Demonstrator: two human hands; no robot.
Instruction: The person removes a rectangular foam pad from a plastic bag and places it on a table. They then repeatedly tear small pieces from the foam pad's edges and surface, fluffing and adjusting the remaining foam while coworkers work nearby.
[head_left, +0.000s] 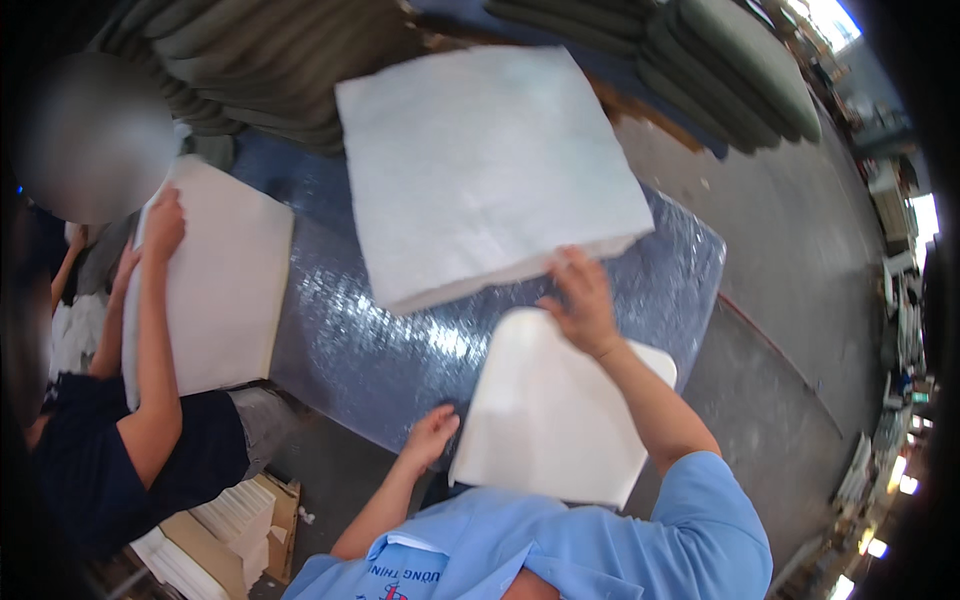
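Observation:
A stack of soft white square sheets point(490, 170), seemingly padding, lies on the table in front of me. My right hand point(583, 303) is at its near right edge, fingertips touching or almost touching it, thumb held apart. Below that hand a smooth, cream-white curved panel point(555, 415) with rounded corners, like a chair seat or back, rests between the table's near edge and my body. Just left of the panel is my left hand point(432, 437), its fingers loosely curled together. Nothing shows in it, and a small gap separates it from the panel.
A table point(370, 350) covered in shiny clear film over blue lies beneath. Grey-green pads point(720, 70) are piled along the far side. At left a co-worker point(160, 440) in dark clothes holds a white square panel point(225, 280). A box of white pieces point(235, 520) stands below.

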